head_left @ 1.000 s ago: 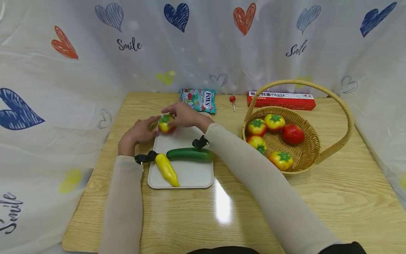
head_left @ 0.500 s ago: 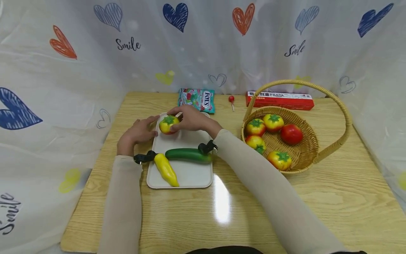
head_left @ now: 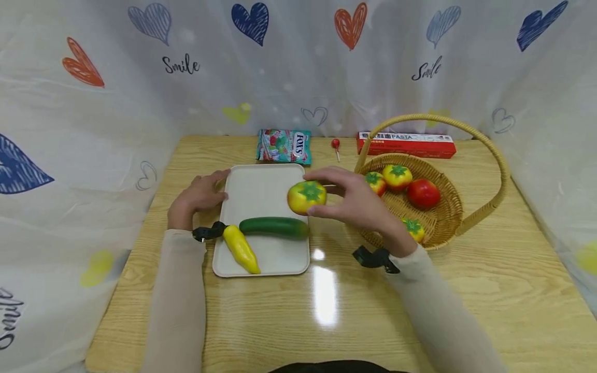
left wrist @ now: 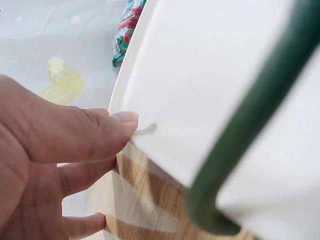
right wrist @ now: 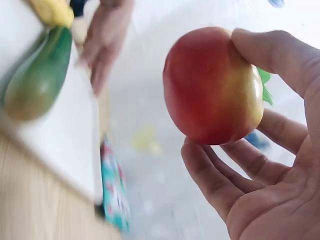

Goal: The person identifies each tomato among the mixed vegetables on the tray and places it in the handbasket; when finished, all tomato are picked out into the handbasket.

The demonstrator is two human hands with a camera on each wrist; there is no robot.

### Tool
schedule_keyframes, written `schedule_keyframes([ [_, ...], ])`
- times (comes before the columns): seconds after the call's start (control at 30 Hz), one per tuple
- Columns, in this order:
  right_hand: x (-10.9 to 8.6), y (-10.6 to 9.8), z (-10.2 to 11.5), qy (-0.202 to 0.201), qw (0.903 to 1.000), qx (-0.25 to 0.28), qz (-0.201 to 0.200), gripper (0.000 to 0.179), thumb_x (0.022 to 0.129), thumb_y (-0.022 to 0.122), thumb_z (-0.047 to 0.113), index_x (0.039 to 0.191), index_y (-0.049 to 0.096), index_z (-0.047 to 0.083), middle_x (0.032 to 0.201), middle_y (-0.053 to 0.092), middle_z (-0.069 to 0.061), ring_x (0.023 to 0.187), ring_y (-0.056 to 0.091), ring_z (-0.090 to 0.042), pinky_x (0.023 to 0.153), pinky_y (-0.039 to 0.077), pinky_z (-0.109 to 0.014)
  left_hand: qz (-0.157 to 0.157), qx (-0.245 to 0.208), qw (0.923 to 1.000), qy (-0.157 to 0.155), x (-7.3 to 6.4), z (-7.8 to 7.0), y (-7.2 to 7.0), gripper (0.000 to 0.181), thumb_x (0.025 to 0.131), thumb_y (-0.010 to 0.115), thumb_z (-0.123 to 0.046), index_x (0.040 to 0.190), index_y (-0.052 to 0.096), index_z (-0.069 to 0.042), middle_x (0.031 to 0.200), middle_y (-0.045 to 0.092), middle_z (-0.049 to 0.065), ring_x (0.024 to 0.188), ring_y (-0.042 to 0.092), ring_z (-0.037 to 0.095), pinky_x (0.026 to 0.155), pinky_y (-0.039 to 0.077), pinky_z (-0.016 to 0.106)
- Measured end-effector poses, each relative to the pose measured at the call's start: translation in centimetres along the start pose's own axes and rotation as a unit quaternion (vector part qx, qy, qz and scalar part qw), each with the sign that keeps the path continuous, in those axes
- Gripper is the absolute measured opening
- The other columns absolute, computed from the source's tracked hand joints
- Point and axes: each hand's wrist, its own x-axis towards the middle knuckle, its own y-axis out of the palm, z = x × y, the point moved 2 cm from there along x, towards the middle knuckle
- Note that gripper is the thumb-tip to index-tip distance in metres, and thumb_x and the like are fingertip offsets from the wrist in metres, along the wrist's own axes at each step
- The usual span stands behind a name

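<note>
My right hand (head_left: pixel 356 199) holds a red-and-yellow tomato (head_left: pixel 306 197) with a green leafy top, thumb on one side and fingers on the other. The tomato (right wrist: pixel 212 87) hangs over the tray's right edge in the head view, its red underside facing the right wrist view. My left hand (head_left: pixel 199 197) rests at the far left corner of the white tray (head_left: pixel 263 189), thumb and forefinger touching its rim. On the tray lie a green cucumber (head_left: pixel 274 227) and a yellow pepper (head_left: pixel 241 249), the pepper's stem end close to the black left wrist strap.
A wicker basket (head_left: pixel 454 207) with a tall handle stands right of the tray, holding several tomatoes; my right hand partly covers it. Along the back lie a candy bag (head_left: pixel 283 146), a red lollipop (head_left: pixel 336 144) and a pasta box (head_left: pixel 408 145). A printed curtain hangs behind.
My right hand has lifted the tomato from the tray's far left corner and carried it right, toward the basket. My left hand has stayed at the tray's rim.
</note>
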Motion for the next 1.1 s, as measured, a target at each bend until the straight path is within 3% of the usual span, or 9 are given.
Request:
schedule_keyframes([
  [0.13, -4.7, -3.4, -1.7, 0.035, 0.9961, -0.032, -0.075, 0.058, 0.090, 0.092, 0.015, 0.145, 0.071, 0.013, 0.146, 0.067, -0.006, 0.124, 0.067, -0.019, 0.107, 0.059, -0.022, -0.004, -0.001, 1.0000, 0.002, 0.0, 0.2, -0.1, 0.074, 0.111, 0.059, -0.020, 0.175, 0.025, -0.012, 0.179, 0.025, 0.026, 0.163, 0.004, 0.066, 0.131, 0.007, 0.080],
  [0.23, -7.9, -5.8, -3.2, 0.062, 0.9879, -0.053, -0.132, 0.058, 0.091, 0.091, 0.009, 0.145, 0.070, 0.010, 0.145, 0.067, -0.009, 0.122, 0.068, -0.008, 0.102, 0.055, -0.010, -0.007, -0.001, 1.0000, 0.005, -0.1, 0.1, -0.3, 0.074, 0.110, 0.060, -0.019, 0.175, 0.026, -0.011, 0.179, 0.025, 0.027, 0.163, 0.005, 0.065, 0.132, 0.005, 0.079],
  [0.37, -10.9, -8.1, -5.0, 0.098, 0.9737, -0.071, -0.193, 0.058, 0.091, 0.089, 0.005, 0.146, 0.070, 0.008, 0.143, 0.067, -0.012, 0.116, 0.066, 0.010, 0.097, 0.053, -0.004, -0.007, 0.000, 0.9999, 0.007, 0.0, 0.1, -0.3, 0.074, 0.111, 0.060, -0.020, 0.175, 0.026, -0.010, 0.179, 0.024, 0.027, 0.163, 0.006, 0.064, 0.132, 0.004, 0.078],
  [0.57, -12.5, -9.5, -6.8, 0.146, 0.9568, -0.110, -0.226, 0.059, 0.092, 0.091, 0.016, 0.147, 0.070, 0.013, 0.143, 0.068, -0.015, 0.109, 0.061, 0.015, 0.093, 0.049, 0.000, -0.002, -0.001, 1.0000, 0.003, 0.0, 0.3, -0.2, 0.074, 0.111, 0.058, -0.021, 0.176, 0.024, -0.012, 0.180, 0.022, 0.026, 0.163, 0.002, 0.066, 0.131, 0.006, 0.080],
  [0.7, -12.6, -9.6, -7.6, 0.154, 0.9530, -0.132, -0.225, 0.060, 0.093, 0.091, 0.021, 0.148, 0.069, 0.013, 0.141, 0.070, -0.016, 0.105, 0.060, 0.015, 0.090, 0.049, -0.001, 0.001, -0.005, 1.0000, 0.006, -0.2, 0.0, -0.1, 0.074, 0.111, 0.058, -0.021, 0.176, 0.023, -0.012, 0.180, 0.022, 0.027, 0.163, 0.002, 0.065, 0.131, 0.005, 0.080],
  [0.83, -12.4, -9.4, -8.2, 0.158, 0.9527, -0.142, -0.217, 0.061, 0.094, 0.090, 0.024, 0.149, 0.068, 0.012, 0.141, 0.070, -0.017, 0.108, 0.065, 0.002, 0.087, 0.049, -0.002, 0.000, -0.006, 0.9999, 0.008, -0.2, -0.1, -0.1, 0.074, 0.111, 0.059, -0.020, 0.175, 0.024, -0.011, 0.180, 0.023, 0.027, 0.164, 0.004, 0.063, 0.132, 0.003, 0.078],
  [1.0, -12.3, -9.3, -8.5, 0.170, 0.9536, -0.166, -0.186, 0.062, 0.096, 0.088, 0.029, 0.150, 0.066, 0.009, 0.144, 0.070, -0.021, 0.122, 0.072, -0.038, 0.090, 0.045, -0.005, -0.001, -0.006, 0.9999, 0.009, -0.2, -0.1, 0.0, 0.074, 0.111, 0.059, -0.020, 0.175, 0.024, -0.010, 0.179, 0.023, 0.027, 0.164, 0.005, 0.062, 0.132, 0.002, 0.078],
  [1.1, -12.3, -9.3, -8.2, 0.179, 0.9522, -0.171, -0.178, 0.063, 0.097, 0.087, 0.032, 0.151, 0.065, 0.008, 0.147, 0.069, -0.023, 0.129, 0.070, -0.048, 0.102, 0.058, -0.027, 0.001, -0.004, 0.9999, 0.010, -0.2, -0.2, 0.0, 0.074, 0.111, 0.059, -0.020, 0.175, 0.024, -0.010, 0.179, 0.023, 0.027, 0.164, 0.006, 0.062, 0.133, 0.002, 0.077],
])
